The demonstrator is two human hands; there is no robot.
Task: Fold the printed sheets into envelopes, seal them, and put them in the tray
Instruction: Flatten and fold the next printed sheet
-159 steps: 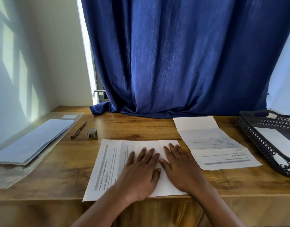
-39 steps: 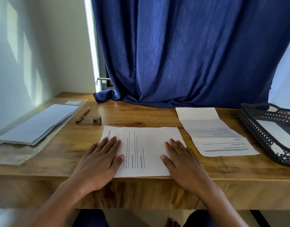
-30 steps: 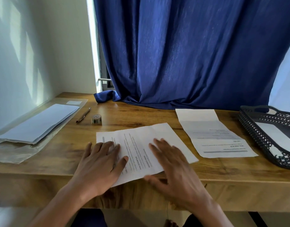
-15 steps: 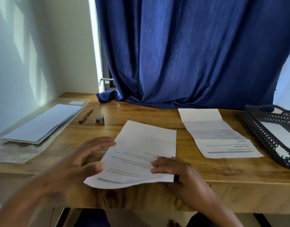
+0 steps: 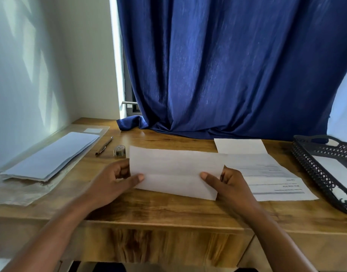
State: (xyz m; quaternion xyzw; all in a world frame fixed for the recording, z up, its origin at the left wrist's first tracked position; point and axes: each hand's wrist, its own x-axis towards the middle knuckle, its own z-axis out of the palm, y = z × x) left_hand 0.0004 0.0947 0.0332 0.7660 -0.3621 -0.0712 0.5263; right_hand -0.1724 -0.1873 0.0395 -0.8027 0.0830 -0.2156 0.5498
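At the near-centre of the wooden desk (image 5: 168, 211), head view: folded sheet (image 5: 174, 171) held up w/ both hands, blank side to camera, lower part doubled over along a crease, faint print showing through. Left hand (image 5: 112, 183) pinches the sheet's left edge, thumb on front, other fingers curled behind. Right hand (image 5: 227, 185) pinches its right edge the same way, thumb on front, fingers behind. Sheet's lower edge close to the desk; contact cannot be told.

Rel. to the folded sheet: second printed sheet (image 5: 266, 173) lies flat just right of it, creased in thirds, partly hidden behind the held sheet's right end. Black lattice tray (image 5: 314, 165) further right at desk edge, white paper inside. Tape roll (image 5: 119, 150) just beyond the sheet's upper-left corner; pen (image 5: 104, 145) left of the roll. Stack of envelopes (image 5: 51, 156) far left, on a clear plastic wrapper (image 5: 21, 191). Blue curtain (image 5: 227, 65) behind, hem resting on the desk
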